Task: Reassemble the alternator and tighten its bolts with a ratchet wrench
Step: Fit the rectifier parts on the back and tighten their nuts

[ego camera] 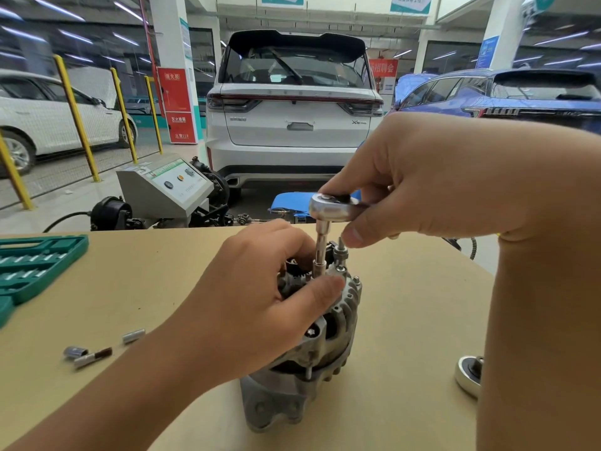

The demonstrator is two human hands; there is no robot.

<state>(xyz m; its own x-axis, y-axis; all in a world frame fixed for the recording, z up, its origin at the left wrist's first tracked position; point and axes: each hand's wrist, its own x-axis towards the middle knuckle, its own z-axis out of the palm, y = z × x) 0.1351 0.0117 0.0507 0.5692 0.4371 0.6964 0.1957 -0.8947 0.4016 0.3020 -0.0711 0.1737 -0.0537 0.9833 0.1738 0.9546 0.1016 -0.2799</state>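
Observation:
A grey cast-metal alternator (328, 346) stands on end on the tan table (406, 320), in the middle of the view. My left hand (260, 297) wraps over its upper left side and grips the housing. My right hand (432, 183) is closed around the chrome ratchet wrench (330, 208), whose handle is hidden in the palm. From the wrench head a socket extension (321, 252) runs straight down onto a bolt on top of the alternator. A threaded stud (340, 253) stands just right of the extension.
A green socket case (29, 268) lies at the table's left edge. Loose sockets and a bit (94, 351) lie near my left forearm. A round metal pulley (470, 375) rests at the right. Beyond the table stand a grey test bench (166, 187) and parked cars.

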